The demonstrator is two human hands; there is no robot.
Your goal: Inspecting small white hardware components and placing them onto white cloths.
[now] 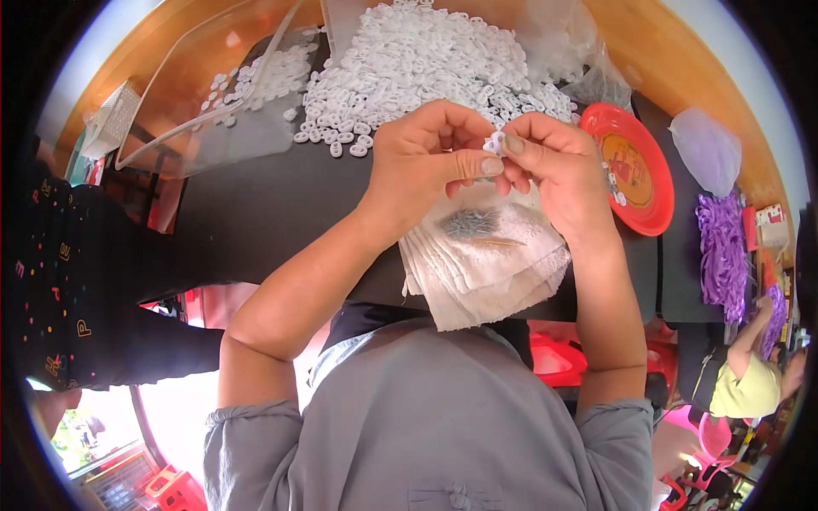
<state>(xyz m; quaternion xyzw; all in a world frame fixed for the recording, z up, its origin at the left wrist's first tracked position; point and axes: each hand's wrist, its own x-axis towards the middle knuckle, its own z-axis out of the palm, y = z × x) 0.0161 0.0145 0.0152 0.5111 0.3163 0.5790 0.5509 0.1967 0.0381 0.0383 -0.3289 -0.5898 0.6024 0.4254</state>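
My left hand (422,157) and my right hand (558,162) meet above the table, thumbs and fingertips closed on a small white plastic piece (494,143). Its finer details are too small to make out. Below my hands lies a folded whitish towel (503,285), bearing a small heap of thin grey metal pins (470,223) and a slim brownish stick (501,242). Just beyond my fingers spreads a large pile of small white oval pieces with holes (417,60).
A red round plate (652,183) with a few white pieces at its edge stands to the right. A clear plastic bin (213,145) with more pieces sits at left. Farther right are a plastic bag (707,149) and purple ribbons (722,255). People are on both sides.
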